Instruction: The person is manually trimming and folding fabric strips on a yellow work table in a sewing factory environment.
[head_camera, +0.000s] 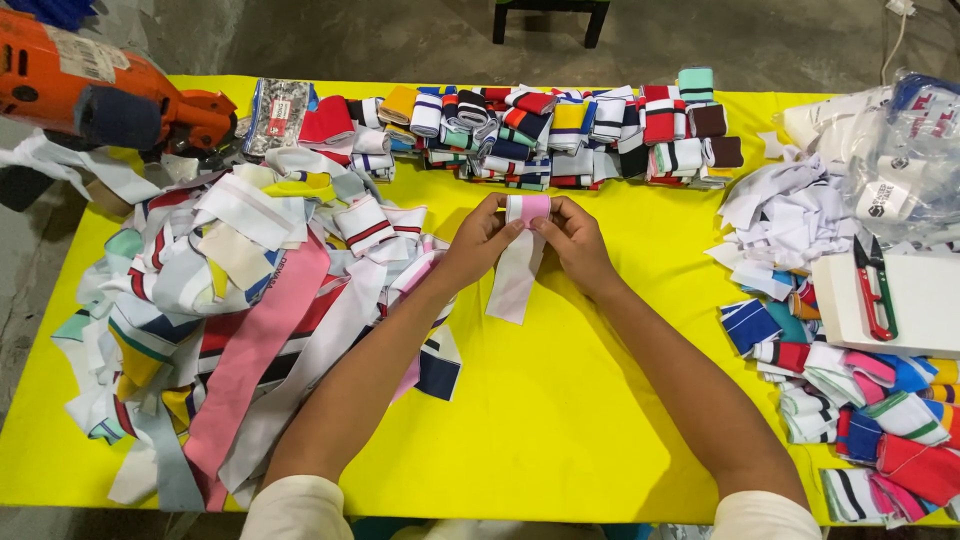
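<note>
Yellow table (560, 400) is filling the view, grey floor beyond. Far left of the grip, an orange power tool (100, 95) is lying at the table corner. Below it, left of the hands, a loose heap of ribbed fabric strips (230, 300) is spilling over the edge, long pink and striped ones uppermost, probably unsorted stock. Left hand (478, 240) and right hand (570, 238) are meeting mid-table, both pinching the top fold of a pink-and-white strip (520, 255); fingers closed on it, its white tail is hanging down onto the table just below the grip, likely so it can be rolled or folded. Behind the grip, a row of folded strips (560, 135) is sitting along the far edge, a small flat packet with a red-and-white label (278, 115) at its left end. Right of the grip, white scraps (785, 215), clear plastic bags with round dark labels (890, 160), a white box (925, 300) carrying red-handled snips (875, 288), and more folded strips (880, 420) stacked near the edge.
</note>
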